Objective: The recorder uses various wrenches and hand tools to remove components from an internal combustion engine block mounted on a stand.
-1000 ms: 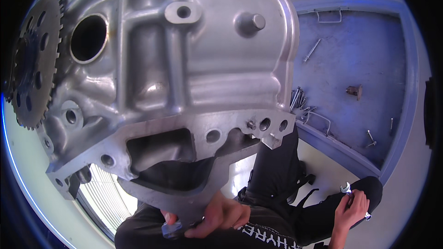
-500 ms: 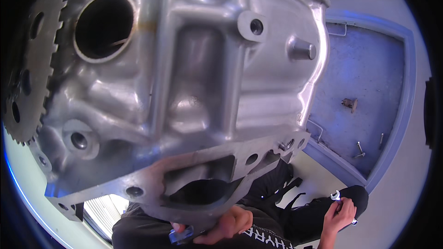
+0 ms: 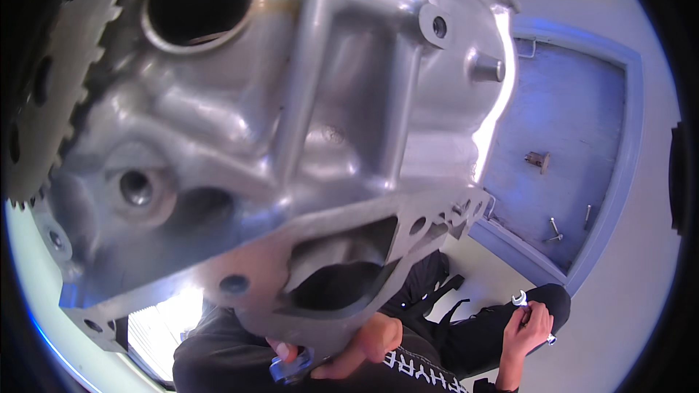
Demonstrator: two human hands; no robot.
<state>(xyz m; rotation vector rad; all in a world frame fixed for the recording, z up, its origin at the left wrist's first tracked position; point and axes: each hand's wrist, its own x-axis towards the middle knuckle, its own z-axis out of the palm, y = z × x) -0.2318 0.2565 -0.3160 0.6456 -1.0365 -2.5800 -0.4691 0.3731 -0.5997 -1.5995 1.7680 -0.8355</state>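
A large silvery cast-metal engine casing (image 3: 349, 124) fills most of the view, with a toothed metal disc (image 3: 65, 80) at its left side. Under the casing's lower flange, my left hand (image 3: 368, 346) is closed, its fingers partly hidden by the metal. A small shiny bluish-silver metal piece (image 3: 293, 366) shows by its fingertips; its kind is unclear. Farther right, my right hand (image 3: 529, 326) grips an open-end wrench (image 3: 519, 298) around its middle, over my dark-clothed leg. Both ends of the wrench stick out of the fist.
To the right lies a blue-grey tray (image 3: 630, 145) with raised edges and wire handles. In it are a small rusty flanged part (image 3: 538, 161), a bolt (image 3: 555, 230) and another slim bolt-like piece (image 3: 587, 217). Dark straps (image 3: 433, 302) hang near my legs.
The casing appears larger and shifted in view, its upper parts moving right and up, while the tray has slid slightly left. Both hands keep their holds.
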